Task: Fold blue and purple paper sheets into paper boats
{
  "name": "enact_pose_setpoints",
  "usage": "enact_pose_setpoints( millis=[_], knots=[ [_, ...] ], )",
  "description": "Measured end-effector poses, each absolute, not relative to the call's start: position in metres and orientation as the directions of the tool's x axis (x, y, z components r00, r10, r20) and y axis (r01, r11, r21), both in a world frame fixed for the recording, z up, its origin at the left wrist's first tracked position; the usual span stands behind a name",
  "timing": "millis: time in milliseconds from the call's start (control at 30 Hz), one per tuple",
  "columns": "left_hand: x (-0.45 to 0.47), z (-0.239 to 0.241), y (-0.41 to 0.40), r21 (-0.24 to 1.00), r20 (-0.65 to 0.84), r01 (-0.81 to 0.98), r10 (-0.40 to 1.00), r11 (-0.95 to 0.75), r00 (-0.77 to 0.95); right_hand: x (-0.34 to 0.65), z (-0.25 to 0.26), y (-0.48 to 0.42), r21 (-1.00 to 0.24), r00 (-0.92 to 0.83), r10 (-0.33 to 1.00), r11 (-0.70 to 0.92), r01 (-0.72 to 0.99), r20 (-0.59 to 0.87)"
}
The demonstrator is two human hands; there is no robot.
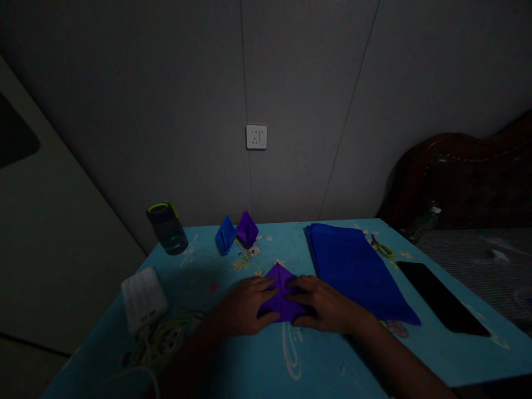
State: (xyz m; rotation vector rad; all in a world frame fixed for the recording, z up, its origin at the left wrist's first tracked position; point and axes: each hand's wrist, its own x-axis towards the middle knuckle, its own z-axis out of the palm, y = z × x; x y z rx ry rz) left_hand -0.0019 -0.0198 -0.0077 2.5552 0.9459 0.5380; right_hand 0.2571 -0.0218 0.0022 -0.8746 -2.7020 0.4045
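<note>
A purple sheet of origami paper [279, 311], folded to a point at its far end, lies on the table in front of me. My left hand [248, 306] holds its left side, fingers across the top and thumb by the lower edge. On the right side my right hand [323, 303] grips the same paper, its fingers bent over the surface and its thumb near the lower corner. A crease runs down the paper's middle. Beyond it stand a blue folded paper piece [225, 235] and a purple folded paper piece [247, 229].
Blue paper sheets [353, 266] lie to the right, with yellow-handled scissors [385, 251] and a black flat slab [443, 296] beyond. A water bottle [168, 228] and a white power bank [144, 299] with a cable stand left. A wall socket [256, 137] is behind the table.
</note>
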Motion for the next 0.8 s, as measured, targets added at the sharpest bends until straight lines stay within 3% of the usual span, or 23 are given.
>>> enact_pose_setpoints(
  millis=[333, 633, 800],
  knots=[
    [-0.014, -0.003, -0.017, 0.575, 0.196, 0.474, 0.675, -0.666, 0.711, 0.251, 0.014, -0.024, -0.452, -0.755, 0.622, 0.746, 0.489, 0.208],
    [-0.009, -0.007, -0.010, 0.512, 0.126, 0.640, 0.787, -0.573, 0.604, 0.259, 0.007, -0.021, -0.409, -0.668, 0.730, 0.658, 0.632, 0.142],
    [-0.009, -0.011, -0.007, 0.469, 0.180, 0.667, 0.802, -0.579, 0.570, 0.260, 0.003, -0.014, -0.416, -0.534, 0.834, 0.538, 0.733, 0.137]
  ],
)
